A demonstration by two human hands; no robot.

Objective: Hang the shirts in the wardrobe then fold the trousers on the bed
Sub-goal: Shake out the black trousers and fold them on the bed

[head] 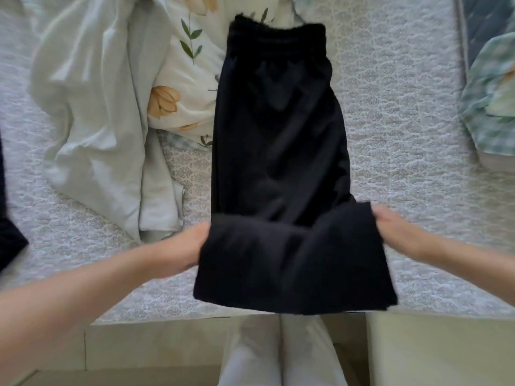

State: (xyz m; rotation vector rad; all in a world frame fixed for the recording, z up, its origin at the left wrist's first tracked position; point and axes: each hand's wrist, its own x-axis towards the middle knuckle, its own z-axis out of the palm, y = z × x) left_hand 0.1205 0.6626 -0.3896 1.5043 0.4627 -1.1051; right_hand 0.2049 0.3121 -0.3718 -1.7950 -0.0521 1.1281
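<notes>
Black trousers (278, 140) lie lengthwise on the patterned bed (395, 112), waistband at the far end. Their near end is turned back into a fold that hangs over the bed's front edge. My left hand (189, 249) grips the left side of that fold, its fingers hidden under the cloth. On the right side of the fold, my right hand (398, 232) holds the cloth's edge. The picture is blurred by motion around both hands.
A pale green sheet (92, 107) and a floral pillow (184, 96) lie bunched at the left of the trousers. Another dark garment (8, 240) shows at the left edge. Green checked bedding (490, 101) sits at the right. My legs in light trousers (278, 355) stand at the bed's front.
</notes>
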